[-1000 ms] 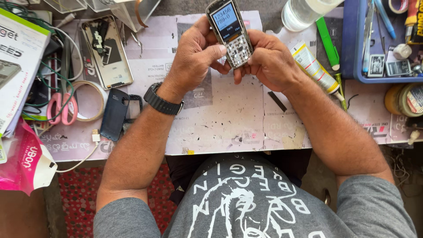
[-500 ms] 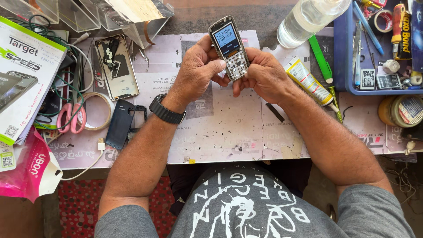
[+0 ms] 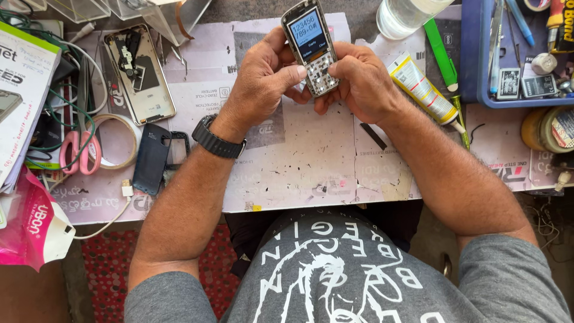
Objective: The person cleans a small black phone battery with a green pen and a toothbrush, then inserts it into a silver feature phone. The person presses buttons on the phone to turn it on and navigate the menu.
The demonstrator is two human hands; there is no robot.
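Note:
A small silver keypad phone [image 3: 310, 45] with a lit blue screen is held upright over the worktable [image 3: 311, 161]. My left hand [image 3: 260, 84] grips its left side, thumb pressed on the keypad. My right hand [image 3: 359, 81] cradles the phone from the right and below. A black watch sits on my left wrist [image 3: 218, 140].
An opened smartphone body [image 3: 139, 75], a dark back cover [image 3: 151, 158], a tape roll [image 3: 113, 140] and pink scissors [image 3: 78, 152] lie at left. A yellow-white glue tube [image 3: 424, 90], green pen [image 3: 441, 51], clear bottle [image 3: 403, 15] and blue parts tray [image 3: 472, 66] stand at right.
Both hands and the phone have shifted slightly lower and to the right in the view. The left thumb stays on the keypad and the grip is unchanged.

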